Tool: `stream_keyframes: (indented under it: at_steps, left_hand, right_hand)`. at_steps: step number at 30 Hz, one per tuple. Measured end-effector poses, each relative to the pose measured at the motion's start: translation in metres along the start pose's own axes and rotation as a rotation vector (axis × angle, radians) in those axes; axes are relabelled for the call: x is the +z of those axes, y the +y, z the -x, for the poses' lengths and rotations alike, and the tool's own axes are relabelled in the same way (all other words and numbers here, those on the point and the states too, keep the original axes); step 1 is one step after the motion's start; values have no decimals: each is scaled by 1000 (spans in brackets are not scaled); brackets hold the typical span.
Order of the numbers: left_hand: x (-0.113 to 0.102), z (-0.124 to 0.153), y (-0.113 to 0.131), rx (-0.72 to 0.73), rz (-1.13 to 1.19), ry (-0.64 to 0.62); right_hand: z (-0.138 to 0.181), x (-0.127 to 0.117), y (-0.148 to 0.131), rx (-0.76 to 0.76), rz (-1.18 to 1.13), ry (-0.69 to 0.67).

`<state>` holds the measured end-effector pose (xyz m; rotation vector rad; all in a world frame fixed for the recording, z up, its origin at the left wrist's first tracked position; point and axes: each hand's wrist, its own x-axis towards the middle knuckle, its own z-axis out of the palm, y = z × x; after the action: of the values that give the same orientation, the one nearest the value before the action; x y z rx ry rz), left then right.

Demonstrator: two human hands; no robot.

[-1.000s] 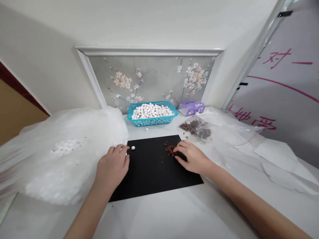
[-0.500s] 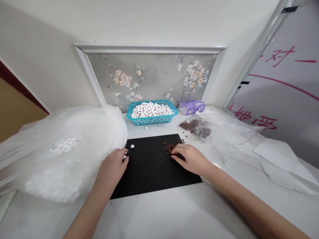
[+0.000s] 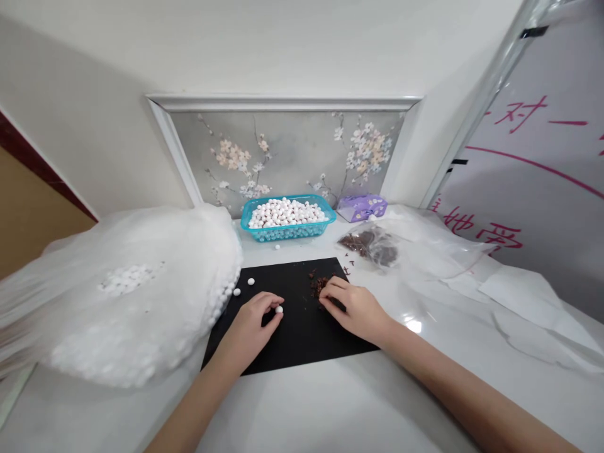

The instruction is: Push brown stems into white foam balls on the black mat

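Between the thumb and fingers of my left hand [image 3: 252, 321] is a small white ball [image 3: 279, 309], held just over the black mat [image 3: 292, 349]. My right hand [image 3: 352, 305] is closed in a pinch at the near edge of a pile of small brown star-shaped pieces [image 3: 318, 287]; what its fingertips hold, if anything, is too small to tell. Two more white balls lie apart from my hands: one white ball [image 3: 251, 282] on the mat's far left part and another white ball [image 3: 236, 292] at its left edge, beside the bag.
A large clear bag [image 3: 155, 314] full of white balls lies at left. Behind the mat stands a blue basket [image 3: 287, 233] of white balls, beside a purple tissue pack [image 3: 362, 207]. At right are a plastic bag of brown pieces [image 3: 370, 244] and white paper sheets [image 3: 528, 296].
My left hand has moved right, away from the big bag and over the mat, with a white ball in its fingers. My right hand stays by the brown pile, shifted only slightly.
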<state>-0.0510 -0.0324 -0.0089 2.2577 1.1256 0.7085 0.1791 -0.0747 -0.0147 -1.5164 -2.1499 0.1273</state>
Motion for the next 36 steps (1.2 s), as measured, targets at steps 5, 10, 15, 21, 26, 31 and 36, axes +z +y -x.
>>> stream_keyframes:
  at_steps: [5, 10, 15, 21, 26, 31, 36]
  left_hand:
    - [-3, 0, -2, 31, -162, -28]
    - [-2, 1, 1, 31, -144, -21]
    - [-1, 2, 3, 25, -117, -6]
    - [-1, 2, 3, -26, -142, -2]
    - [0, 2, 4, -23, -140, 3]
    - [0, 0, 6, -53, -72, 30]
    - [6, 1, 14, -187, 234, 19]
  right_hand:
    - [2, 13, -11, -89, -50, 116]
    - [3, 15, -15, -72, -146, 102]
    - [2, 15, -14, -3, -236, 58]
    - [1, 16, -14, 12, -201, 3]
    - [1, 17, -13, -20, -120, -31]
    - [1, 16, -13, -26, -150, 24]
    - [2, 13, -18, 36, -323, 168]
